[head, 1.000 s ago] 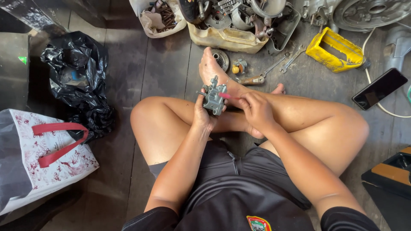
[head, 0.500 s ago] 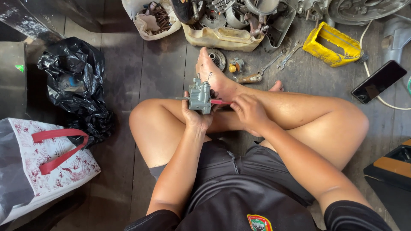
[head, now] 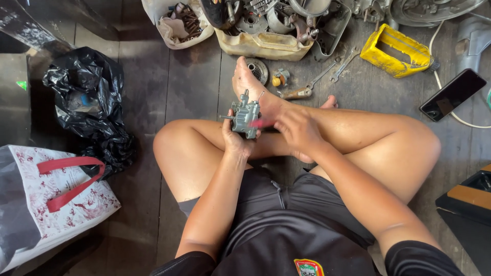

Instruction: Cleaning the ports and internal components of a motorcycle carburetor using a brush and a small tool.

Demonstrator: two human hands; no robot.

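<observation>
Your left hand (head: 236, 140) grips the grey carburetor (head: 245, 116) upright above your crossed legs. Your right hand (head: 298, 132) pinches a red tool (head: 262, 123) against its side. Wrenches (head: 335, 69) lie on the floor (head: 179, 87) ahead.

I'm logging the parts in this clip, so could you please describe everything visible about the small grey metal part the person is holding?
The grey metal part looks like a small cast engine component, dull and slightly greenish, with a boxy body, a thin rod jutting left and stubs on top. It is held upright above the crossed legs, in front of the bare foot. The left hand grips it from below; the right hand brings a blurred red tool against its right side.
</observation>
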